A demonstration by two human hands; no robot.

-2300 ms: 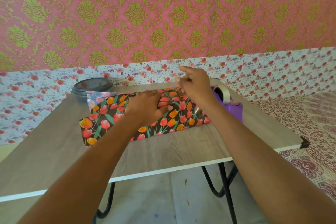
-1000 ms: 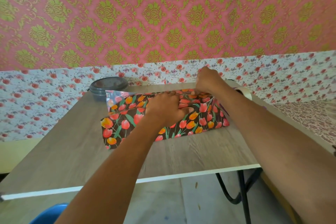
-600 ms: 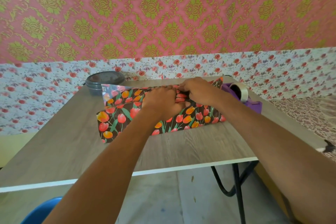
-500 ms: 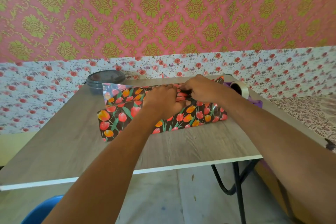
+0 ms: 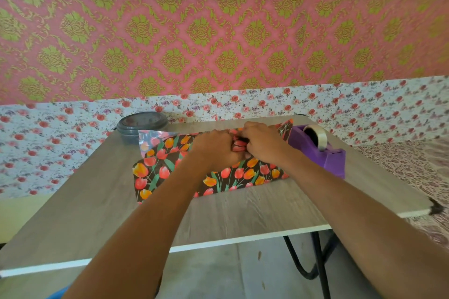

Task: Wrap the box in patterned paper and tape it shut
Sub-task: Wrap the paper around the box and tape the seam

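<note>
Centrally, on the rectangular wood-grain table [image 5: 97,213], the left hand [image 5: 213,147] and right hand [image 5: 262,144] are gripping, with curled fingers, the glossy black tulip-print wrapping paper [image 5: 155,165] covering the hidden box; a purple plastic tape dispenser [image 5: 323,153] is sitting just beside it.

Bright, soft, even light fills the scene, leaving only faint, blurry shadows under the forearms on the tabletop [image 5: 243,211] and a pale silvery glare on the upturned far flap of the wrapping paper [image 5: 165,165]. The wide lens bows the tabletop's near edge and the wall [image 5: 218,31] border, and the wallpaper pattern smears toward the corners. The left hand [image 5: 213,149] and right hand [image 5: 263,144] look slightly soft, fingers hard to separate.
</note>
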